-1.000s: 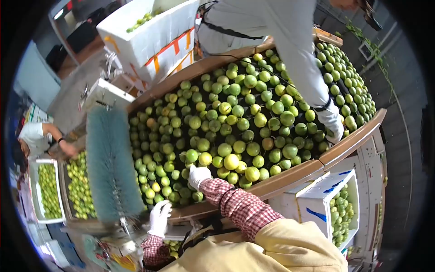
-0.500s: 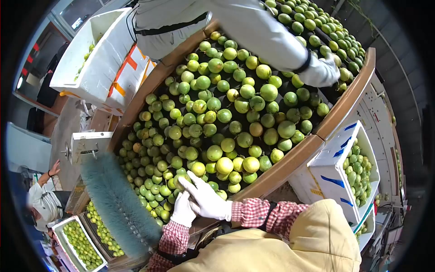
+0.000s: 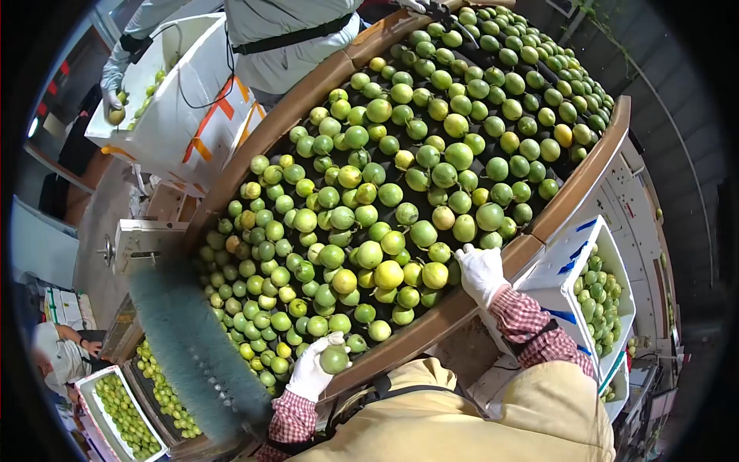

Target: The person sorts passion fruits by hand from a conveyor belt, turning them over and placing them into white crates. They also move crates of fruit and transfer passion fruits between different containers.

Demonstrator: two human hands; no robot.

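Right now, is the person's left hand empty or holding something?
Holding: the gloved left hand curls around one green fruit by the near wooden rim of the table.

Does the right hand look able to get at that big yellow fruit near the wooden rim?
Probably yes: the right hand rests near the yellow fruit, which lies uncovered, with only other fruit between.

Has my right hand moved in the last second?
Yes. The right hand went along the wooden rim toward the white crate, away from the brush roller.
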